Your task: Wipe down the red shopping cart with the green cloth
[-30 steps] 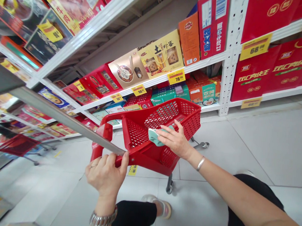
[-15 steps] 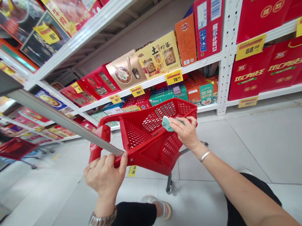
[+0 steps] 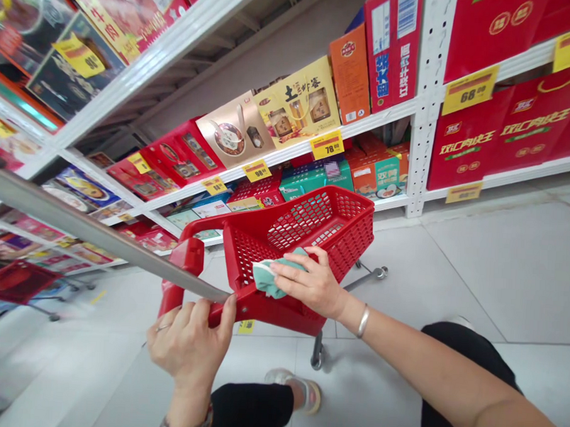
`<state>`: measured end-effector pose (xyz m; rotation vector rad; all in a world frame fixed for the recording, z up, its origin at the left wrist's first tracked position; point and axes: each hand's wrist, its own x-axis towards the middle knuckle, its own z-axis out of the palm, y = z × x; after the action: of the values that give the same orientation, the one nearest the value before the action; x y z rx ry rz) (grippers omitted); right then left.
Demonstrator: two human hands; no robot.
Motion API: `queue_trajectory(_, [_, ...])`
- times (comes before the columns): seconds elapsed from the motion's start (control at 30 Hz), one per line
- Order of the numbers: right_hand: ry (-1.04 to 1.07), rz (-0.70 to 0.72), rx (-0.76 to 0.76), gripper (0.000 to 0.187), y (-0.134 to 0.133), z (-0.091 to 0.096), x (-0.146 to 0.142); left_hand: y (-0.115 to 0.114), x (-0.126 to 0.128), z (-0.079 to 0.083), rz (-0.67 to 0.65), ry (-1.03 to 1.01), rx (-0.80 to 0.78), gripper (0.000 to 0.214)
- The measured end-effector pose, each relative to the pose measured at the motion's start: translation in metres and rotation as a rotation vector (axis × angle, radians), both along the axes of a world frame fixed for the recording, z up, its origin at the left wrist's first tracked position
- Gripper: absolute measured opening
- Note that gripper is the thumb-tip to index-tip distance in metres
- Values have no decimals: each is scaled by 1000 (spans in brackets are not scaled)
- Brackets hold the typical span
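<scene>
A red plastic shopping cart point(image 3: 345, 241) with perforated walls stands in front of me. My left hand point(image 3: 192, 338) is closed around its handle, beside the lower end of a grey metal pole point(image 3: 123, 238) that slants to the upper left. My right hand point(image 3: 313, 284) presses a green cloth point(image 3: 270, 279) with a white edge onto the cart's near top rim, close to the handle end. The fingers are bent over the cloth, and part of it bunches up above them. No goods show in the visible part of the cart.
White shelving point(image 3: 424, 119) with boxed goods and yellow price tags point(image 3: 326, 145) runs behind the cart and to the right. Another red cart point(image 3: 15, 282) stands farther off at the left. My shoe point(image 3: 296, 390) rests on the grey tiled floor point(image 3: 485, 266) below.
My right hand has slid along the cart's near rim with the cloth, from the far end toward the handle. My left hand stays on the handle; the view has shifted slightly.
</scene>
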<state>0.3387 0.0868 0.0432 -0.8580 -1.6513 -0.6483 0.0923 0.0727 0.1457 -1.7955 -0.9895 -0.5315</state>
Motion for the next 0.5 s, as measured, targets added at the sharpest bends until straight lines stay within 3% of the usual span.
queue_trajectory(0.33, [-20, -222, -198, 33, 20, -49, 83, -6, -23, -4, 27, -25, -70, 20])
queue_trajectory(0.5, [57, -386, -286, 37, 32, -61, 125, -7, -35, -1, 2, 10, -100, 18])
